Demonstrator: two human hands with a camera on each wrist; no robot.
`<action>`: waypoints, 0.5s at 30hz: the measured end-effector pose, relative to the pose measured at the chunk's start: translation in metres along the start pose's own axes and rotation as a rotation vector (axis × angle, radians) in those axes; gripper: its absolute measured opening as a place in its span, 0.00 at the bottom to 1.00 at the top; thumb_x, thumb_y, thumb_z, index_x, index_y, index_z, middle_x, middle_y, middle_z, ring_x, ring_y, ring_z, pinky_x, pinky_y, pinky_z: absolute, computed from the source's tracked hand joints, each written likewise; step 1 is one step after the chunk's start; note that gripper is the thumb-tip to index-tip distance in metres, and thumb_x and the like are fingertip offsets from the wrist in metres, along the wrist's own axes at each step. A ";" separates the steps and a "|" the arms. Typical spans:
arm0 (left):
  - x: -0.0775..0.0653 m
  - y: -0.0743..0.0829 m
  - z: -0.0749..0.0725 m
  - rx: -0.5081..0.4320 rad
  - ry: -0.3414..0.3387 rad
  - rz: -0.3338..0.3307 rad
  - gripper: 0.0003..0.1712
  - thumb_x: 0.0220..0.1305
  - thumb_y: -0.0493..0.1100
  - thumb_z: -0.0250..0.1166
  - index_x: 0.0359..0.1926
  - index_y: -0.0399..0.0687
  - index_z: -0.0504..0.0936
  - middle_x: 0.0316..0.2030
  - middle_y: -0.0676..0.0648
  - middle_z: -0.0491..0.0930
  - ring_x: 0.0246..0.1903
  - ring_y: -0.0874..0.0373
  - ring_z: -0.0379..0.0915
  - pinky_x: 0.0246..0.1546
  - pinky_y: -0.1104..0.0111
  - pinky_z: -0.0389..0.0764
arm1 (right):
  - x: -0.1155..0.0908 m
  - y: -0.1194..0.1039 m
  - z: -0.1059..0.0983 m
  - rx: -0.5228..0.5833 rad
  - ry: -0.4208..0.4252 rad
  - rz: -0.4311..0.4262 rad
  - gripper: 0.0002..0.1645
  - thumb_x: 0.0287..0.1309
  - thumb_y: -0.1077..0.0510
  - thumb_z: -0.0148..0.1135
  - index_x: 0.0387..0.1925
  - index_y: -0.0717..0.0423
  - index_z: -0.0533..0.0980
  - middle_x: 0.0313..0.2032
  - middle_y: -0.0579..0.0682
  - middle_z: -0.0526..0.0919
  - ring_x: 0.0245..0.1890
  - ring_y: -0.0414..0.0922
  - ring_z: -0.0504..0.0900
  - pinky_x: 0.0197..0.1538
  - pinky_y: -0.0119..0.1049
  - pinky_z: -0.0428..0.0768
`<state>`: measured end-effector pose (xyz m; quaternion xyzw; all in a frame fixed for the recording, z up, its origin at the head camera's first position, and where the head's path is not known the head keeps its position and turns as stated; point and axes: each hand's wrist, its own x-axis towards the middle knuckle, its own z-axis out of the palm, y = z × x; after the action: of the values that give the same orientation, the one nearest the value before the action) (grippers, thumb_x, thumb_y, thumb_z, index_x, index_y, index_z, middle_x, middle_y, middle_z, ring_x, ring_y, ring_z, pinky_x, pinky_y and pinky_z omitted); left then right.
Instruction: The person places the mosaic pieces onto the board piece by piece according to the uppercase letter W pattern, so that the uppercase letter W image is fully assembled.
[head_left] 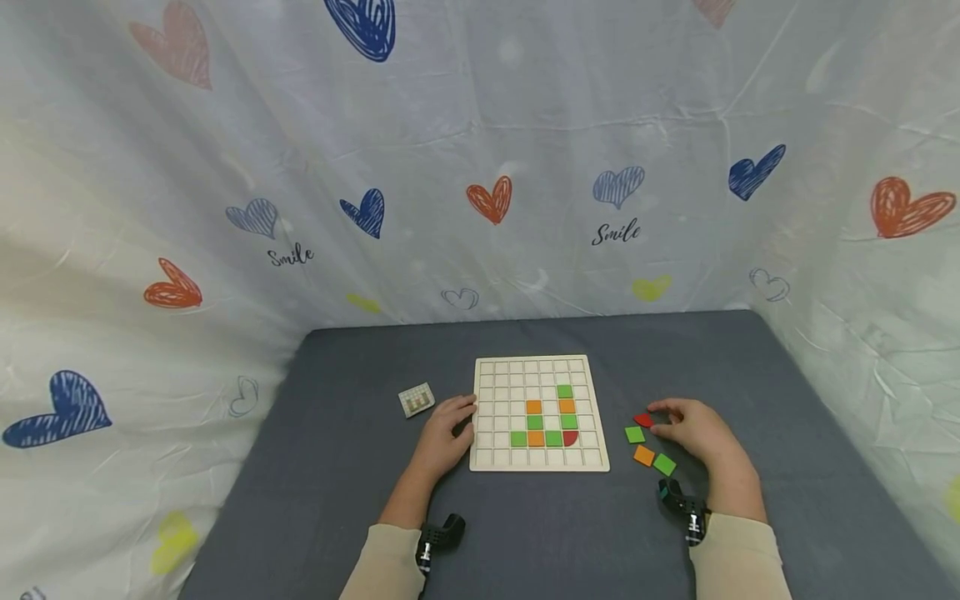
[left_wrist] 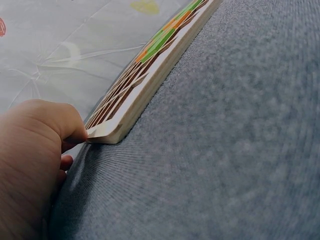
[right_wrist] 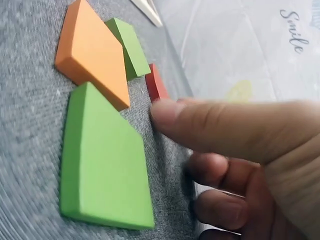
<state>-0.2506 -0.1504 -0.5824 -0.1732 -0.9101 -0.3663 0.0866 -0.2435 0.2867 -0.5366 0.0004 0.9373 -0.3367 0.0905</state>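
A square cream grid board (head_left: 496, 457) lies on the table with green and orange square tiles and a red rounded tile (head_left: 570, 437) in its cells. My left hand (head_left: 441, 435) touches the board's left edge, thumb and fingers spread a little along it; the left wrist view shows the thumb by the board's near corner (left_wrist: 112, 131). To the right, my right hand (head_left: 697, 429) has thumb and index finger at either side of a loose red piece (head_left: 642, 421), pinching it. In the right wrist view the thumb (right_wrist: 167, 112) covers part of that red piece (right_wrist: 156, 85).
Near the right hand lie a green tile (head_left: 634, 434), an orange tile (head_left: 643, 455) and another green tile (head_left: 664, 464). A small patterned card (head_left: 416, 400) sits left of the board. Behind the grey table (head_left: 360, 358) hangs a curtain (head_left: 420, 133) printed with hearts.
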 end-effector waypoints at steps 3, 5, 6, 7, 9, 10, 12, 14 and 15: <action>0.001 0.000 0.000 0.003 0.005 0.008 0.21 0.71 0.36 0.61 0.62 0.36 0.82 0.67 0.44 0.75 0.70 0.42 0.64 0.68 0.47 0.69 | 0.001 0.001 0.001 0.000 -0.024 -0.024 0.30 0.62 0.53 0.71 0.64 0.59 0.79 0.21 0.46 0.67 0.21 0.44 0.65 0.27 0.37 0.61; 0.001 0.000 0.000 0.007 0.008 0.017 0.21 0.70 0.36 0.61 0.62 0.36 0.82 0.67 0.43 0.75 0.70 0.42 0.64 0.68 0.47 0.69 | 0.001 0.001 0.002 0.000 -0.034 -0.028 0.30 0.61 0.53 0.71 0.63 0.59 0.80 0.20 0.46 0.67 0.20 0.44 0.64 0.26 0.36 0.60; 0.001 0.000 -0.001 0.006 0.008 0.019 0.21 0.70 0.36 0.61 0.62 0.36 0.82 0.67 0.43 0.75 0.70 0.42 0.64 0.68 0.47 0.69 | 0.001 0.001 0.003 0.000 -0.036 -0.027 0.29 0.61 0.53 0.71 0.62 0.59 0.80 0.20 0.46 0.67 0.20 0.44 0.64 0.26 0.36 0.60; 0.001 0.001 -0.001 0.004 0.007 0.022 0.21 0.70 0.36 0.61 0.62 0.35 0.82 0.67 0.43 0.75 0.70 0.42 0.64 0.68 0.47 0.69 | 0.001 0.001 0.003 0.001 -0.037 -0.026 0.28 0.61 0.54 0.71 0.61 0.60 0.81 0.20 0.46 0.67 0.21 0.44 0.65 0.26 0.36 0.60; 0.001 0.000 -0.001 0.004 0.005 0.028 0.21 0.71 0.35 0.61 0.62 0.35 0.82 0.67 0.42 0.75 0.70 0.41 0.64 0.68 0.46 0.69 | 0.001 0.001 0.004 0.005 -0.031 -0.018 0.26 0.61 0.54 0.71 0.59 0.60 0.82 0.21 0.46 0.67 0.22 0.44 0.65 0.27 0.36 0.60; 0.001 0.000 -0.001 0.002 0.003 0.028 0.21 0.71 0.35 0.61 0.62 0.35 0.82 0.67 0.42 0.75 0.70 0.41 0.64 0.68 0.47 0.69 | 0.001 0.001 0.004 0.007 -0.029 -0.017 0.25 0.61 0.53 0.71 0.58 0.60 0.83 0.21 0.46 0.67 0.22 0.45 0.65 0.27 0.36 0.60; 0.001 0.000 -0.001 -0.001 -0.001 0.026 0.21 0.71 0.36 0.61 0.62 0.35 0.82 0.67 0.43 0.75 0.70 0.42 0.64 0.68 0.47 0.69 | 0.001 0.001 0.004 0.006 -0.023 -0.019 0.24 0.62 0.53 0.71 0.56 0.61 0.83 0.22 0.47 0.67 0.23 0.45 0.66 0.28 0.37 0.60; 0.000 0.000 -0.001 -0.001 -0.003 0.023 0.21 0.71 0.36 0.61 0.63 0.35 0.82 0.67 0.43 0.75 0.70 0.42 0.64 0.69 0.48 0.69 | 0.001 0.001 0.004 -0.001 -0.012 -0.021 0.23 0.62 0.52 0.71 0.55 0.61 0.83 0.24 0.48 0.69 0.26 0.46 0.67 0.30 0.38 0.61; 0.000 0.000 -0.001 -0.001 -0.003 0.021 0.21 0.71 0.36 0.61 0.62 0.35 0.82 0.67 0.43 0.75 0.70 0.42 0.64 0.69 0.48 0.69 | 0.001 0.000 0.004 -0.005 -0.007 -0.024 0.23 0.63 0.52 0.71 0.54 0.62 0.83 0.26 0.48 0.70 0.27 0.46 0.68 0.30 0.39 0.62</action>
<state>-0.2507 -0.1510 -0.5815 -0.1835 -0.9081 -0.3656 0.0893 -0.2440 0.2846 -0.5397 -0.0122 0.9376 -0.3356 0.0898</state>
